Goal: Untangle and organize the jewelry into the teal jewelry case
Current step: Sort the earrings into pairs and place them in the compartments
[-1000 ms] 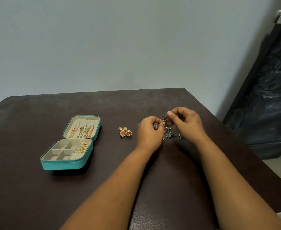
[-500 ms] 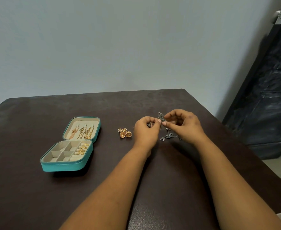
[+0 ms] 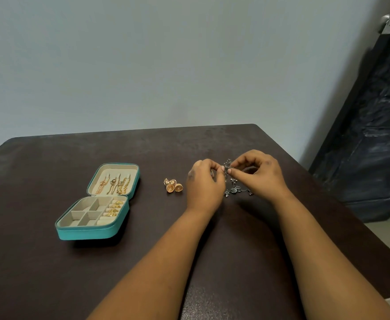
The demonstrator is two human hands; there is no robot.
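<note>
While sorting: both my hands pinch the dark silver tangle [image 3: 232, 181], left hand [image 3: 204, 183], right hand [image 3: 257, 173], right of centre, its tail touching the counter [image 3: 51, 273].
Done: gold chains and rings sit in the teal jewelry case [image 3: 97, 233], far left.
Left: gold domed earrings [image 3: 173, 185], filigree, loose between case and hands.

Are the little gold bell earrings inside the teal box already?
No, the gold bell earrings lie on the dark table, right of the open teal box.
</note>
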